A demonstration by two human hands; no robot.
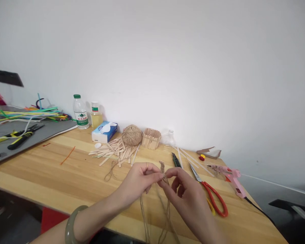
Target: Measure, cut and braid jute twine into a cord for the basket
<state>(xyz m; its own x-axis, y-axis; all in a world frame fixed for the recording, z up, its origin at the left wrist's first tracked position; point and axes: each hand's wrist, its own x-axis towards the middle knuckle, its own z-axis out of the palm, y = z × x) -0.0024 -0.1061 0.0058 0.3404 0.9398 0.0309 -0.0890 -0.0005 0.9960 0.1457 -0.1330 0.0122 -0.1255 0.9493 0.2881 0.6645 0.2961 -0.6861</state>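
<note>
Between both hands is a length of brown twine, its short braided end standing up above the fingertips. Several loose strands of it hang down past the table's front edge. My left hand, with a ring and a bangle on its wrist, pinches the twine from the left. From the right, my right hand pinches it with thumb and index finger, the other fingers curled. Close by the right hand lie red-handled scissors and a dark utility knife. The exact crossing of the strands is hidden by the fingers.
Behind the hands are wooden craft sticks, a twine ball, a stick basket and a tissue box. Bottles stand near the wall. A pink glue gun lies right; pliers lie left.
</note>
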